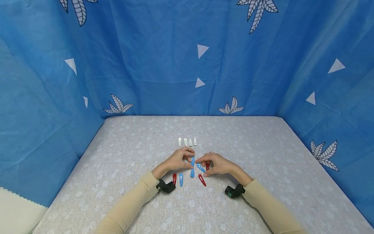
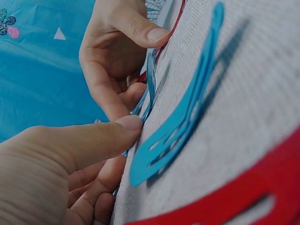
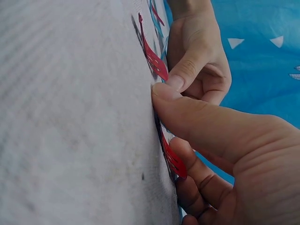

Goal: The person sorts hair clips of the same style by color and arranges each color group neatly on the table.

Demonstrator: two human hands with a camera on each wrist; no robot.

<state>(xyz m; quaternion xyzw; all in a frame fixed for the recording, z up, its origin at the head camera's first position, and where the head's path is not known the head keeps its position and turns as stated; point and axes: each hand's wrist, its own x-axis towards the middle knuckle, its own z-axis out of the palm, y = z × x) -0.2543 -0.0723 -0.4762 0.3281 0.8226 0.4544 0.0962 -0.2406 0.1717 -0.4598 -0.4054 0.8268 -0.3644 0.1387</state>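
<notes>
My left hand [image 1: 178,160] holds a blue snap hair clip [image 1: 193,160] by its ends between thumb and fingers, low over the table. Another blue clip [image 1: 192,173] lies just below that thumb. Facing it, my right hand [image 1: 219,164] has thumb and index finger at the two ends of a slanted blue clip [image 1: 200,167]. A red clip [image 1: 207,166] shows under the right hand, partly hidden by its fingers. In the left wrist view, a blue clip [image 2: 180,124] lies near the left thumb, with a red clip [image 2: 253,201] in front.
Several white clips [image 1: 190,142] stand in a row beyond the hands. Nearer the body lie a red clip [image 1: 202,180], a blue clip [image 1: 181,179] and a red clip [image 1: 174,178] beside the left wrist camera [image 1: 166,186]. Blue curtains [image 1: 163,65] enclose the patterned table [image 1: 248,136].
</notes>
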